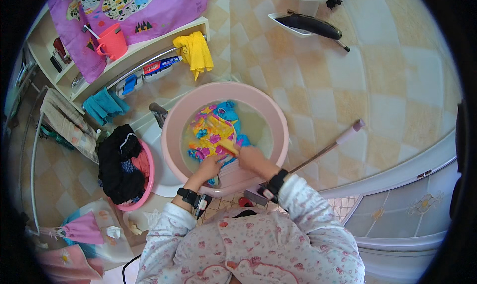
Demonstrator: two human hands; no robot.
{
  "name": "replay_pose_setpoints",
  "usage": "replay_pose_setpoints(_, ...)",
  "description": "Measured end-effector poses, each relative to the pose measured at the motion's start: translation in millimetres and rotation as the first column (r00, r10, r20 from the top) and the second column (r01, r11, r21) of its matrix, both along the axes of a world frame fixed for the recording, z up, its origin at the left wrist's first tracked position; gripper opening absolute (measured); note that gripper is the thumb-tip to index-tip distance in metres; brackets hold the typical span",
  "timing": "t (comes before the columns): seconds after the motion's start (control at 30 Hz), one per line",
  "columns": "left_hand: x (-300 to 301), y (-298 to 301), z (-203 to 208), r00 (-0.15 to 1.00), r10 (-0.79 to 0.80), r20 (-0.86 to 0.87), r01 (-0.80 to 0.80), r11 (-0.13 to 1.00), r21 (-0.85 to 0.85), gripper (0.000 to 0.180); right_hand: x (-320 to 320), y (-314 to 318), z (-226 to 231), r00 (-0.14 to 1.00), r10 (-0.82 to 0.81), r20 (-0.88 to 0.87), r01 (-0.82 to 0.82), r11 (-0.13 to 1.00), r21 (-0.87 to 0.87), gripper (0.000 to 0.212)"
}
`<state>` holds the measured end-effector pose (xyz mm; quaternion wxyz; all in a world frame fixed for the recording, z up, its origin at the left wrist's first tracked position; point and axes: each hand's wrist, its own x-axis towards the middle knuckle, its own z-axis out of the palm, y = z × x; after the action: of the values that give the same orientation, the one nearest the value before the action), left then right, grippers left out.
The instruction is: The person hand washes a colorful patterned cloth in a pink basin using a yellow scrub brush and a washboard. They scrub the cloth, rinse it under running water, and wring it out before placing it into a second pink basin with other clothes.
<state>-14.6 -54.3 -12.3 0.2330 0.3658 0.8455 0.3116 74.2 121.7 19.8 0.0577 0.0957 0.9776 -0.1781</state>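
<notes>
Clasps in the right grip (252, 159) the near end of a yellow bar-like piece (228, 146), jutting up and left over the wet floral cloth (218, 127). In the left grip (209, 168), curled low against the near edge of the same cloth; cannot tell whether pinching a fold or only resting there.

Judging by looks, firm and light in the case of the bar, probably slick when wet, so best taken round the thick end with the palm behind. For the cloth, likely soft, limp and slippery, heavier than its bulk suggests once soaked; best gathered in a broad bunch near the rim, not by one thin corner. Not fragile, apparently.

Lies bunched in yellow, blue and pink, partly in cloudy water (258, 132), inside a large pink basin (170, 135). Ridged on the basin's near slope, just below the right grip: a washboard-like area (238, 177).

Farther left, beside a white sink (165, 185), a smaller pink tub (150, 177) heaped with dark clothes (119, 169). Beyond, on the wall rail, a yellow cloth (195, 54) and a teal one (105, 106). To the right of the basin, a slanting pole (318, 154).
</notes>
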Motion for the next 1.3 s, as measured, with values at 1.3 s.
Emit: replay_pose_setpoints(1.3,-135.2,36.0,-41.3,0.474,0.284,0.833,-0.468,0.883,-0.034,0.027,-54.3,38.0,7.1,0.992,-0.103,0.069,0.11,0.988,-0.108,0.04)
